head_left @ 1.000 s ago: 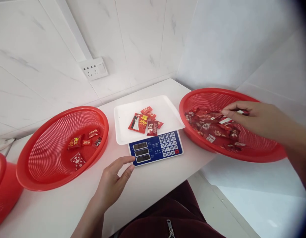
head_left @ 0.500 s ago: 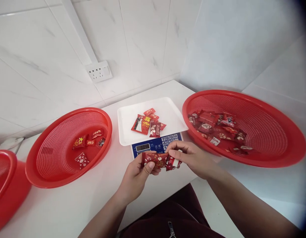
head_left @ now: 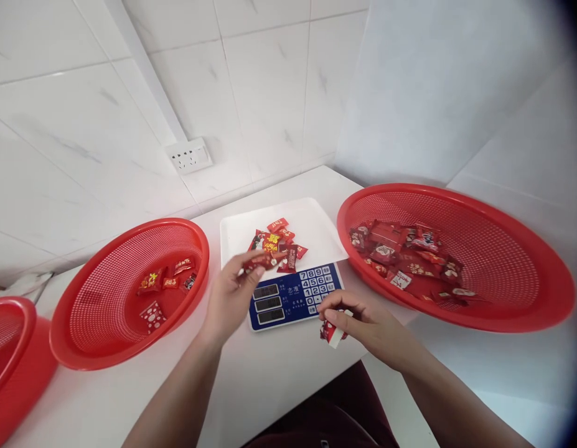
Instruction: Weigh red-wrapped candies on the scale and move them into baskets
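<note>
My left hand [head_left: 234, 297] pinches a dark red snack packet [head_left: 264, 262] over the near edge of the white weighing tray [head_left: 232, 227]. Several red packets lie on that tray, among them a larger one with yellow lettering [head_left: 272, 243] and a dark red one [head_left: 288, 259]. Below the tray is the scale's blue keypad panel [head_left: 295, 292], with its displays and number keys in sight. My right hand [head_left: 360, 323] is closed on a small red-and-white packet [head_left: 333, 333], held just off the panel's lower right corner; fingers cover part of it.
At the right stands a red mesh basket [head_left: 512, 274] with many packets in it. A second red basket [head_left: 96, 280] at the left holds several packets, and a third [head_left: 24, 373] is cut off by the frame edge. A wall socket [head_left: 189, 155] sits behind.
My hands have parted. The left carried the dark red packet up and left to the tray; the right kept the red-and-white packet and moved slightly down. The view has tilted up a little.
</note>
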The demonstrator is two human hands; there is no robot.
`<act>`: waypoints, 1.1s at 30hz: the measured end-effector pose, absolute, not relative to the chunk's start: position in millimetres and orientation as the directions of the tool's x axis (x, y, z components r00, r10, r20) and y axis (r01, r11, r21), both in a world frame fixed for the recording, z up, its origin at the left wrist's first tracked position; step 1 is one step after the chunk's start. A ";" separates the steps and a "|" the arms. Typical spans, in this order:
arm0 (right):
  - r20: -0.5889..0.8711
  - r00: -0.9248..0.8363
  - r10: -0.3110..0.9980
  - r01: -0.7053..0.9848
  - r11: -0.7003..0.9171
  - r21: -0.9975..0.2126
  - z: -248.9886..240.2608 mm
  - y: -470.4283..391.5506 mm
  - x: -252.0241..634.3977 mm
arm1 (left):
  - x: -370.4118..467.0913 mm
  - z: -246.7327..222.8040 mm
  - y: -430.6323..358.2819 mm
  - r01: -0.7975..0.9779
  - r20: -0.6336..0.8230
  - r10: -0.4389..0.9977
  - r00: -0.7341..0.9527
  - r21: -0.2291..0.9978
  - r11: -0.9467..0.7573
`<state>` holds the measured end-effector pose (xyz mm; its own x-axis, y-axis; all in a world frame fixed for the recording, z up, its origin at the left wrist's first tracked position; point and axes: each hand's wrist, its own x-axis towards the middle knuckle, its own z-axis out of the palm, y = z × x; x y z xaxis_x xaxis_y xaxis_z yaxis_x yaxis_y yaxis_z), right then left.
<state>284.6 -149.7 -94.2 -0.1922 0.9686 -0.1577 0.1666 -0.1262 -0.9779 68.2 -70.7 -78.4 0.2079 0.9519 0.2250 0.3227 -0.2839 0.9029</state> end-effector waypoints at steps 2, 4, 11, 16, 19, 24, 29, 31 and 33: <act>-0.167 -0.190 0.967 0.144 -0.141 -0.979 -94.0 -152.7 287.1 | 69.7 -77.1 -45.2 0.470 0.343 0.909 0.238 0.779 -0.416; -0.180 -0.194 0.964 0.125 -0.157 -0.980 -94.6 -155.2 289.0 | 75.6 -79.5 -22.7 0.533 0.389 0.879 0.278 0.699 -0.478; -0.189 -0.178 0.966 0.134 -0.167 -0.977 -99.4 -161.3 297.5 | 98.0 -90.3 6.1 0.597 0.352 0.834 0.425 0.584 -0.551; -0.177 -0.190 0.966 0.115 -0.157 -0.981 -108.3 -166.6 307.0 | 76.8 -83.4 -37.1 0.636 0.392 0.877 0.278 0.609 -0.474; -0.149 -0.232 0.961 0.064 -0.138 -0.988 -117.5 -170.8 314.2 | 57.6 -83.3 -84.1 0.568 0.242 0.912 0.331 0.721 -0.397; -0.100 -0.356 0.929 -0.073 -0.135 -0.988 -124.4 -173.6 314.9 | 42.3 -98.4 -141.5 0.541 -0.226 0.721 0.655 0.806 -0.238; -0.104 -0.387 0.916 -0.046 -0.132 -0.990 -111.3 -170.8 302.5 | 43.6 -107.7 -151.4 0.579 -0.297 0.692 0.659 0.787 -0.214; -0.093 -0.340 0.936 0.018 -0.093 -0.996 -105.7 -171.1 303.1 | 42.6 -106.5 -149.4 0.588 -0.288 0.688 0.666 0.770 -0.246; -0.058 -0.229 0.972 0.116 -0.032 -0.993 -101.7 -173.0 308.8 | 40.3 -104.4 -147.2 0.593 -0.280 0.689 0.669 0.759 -0.268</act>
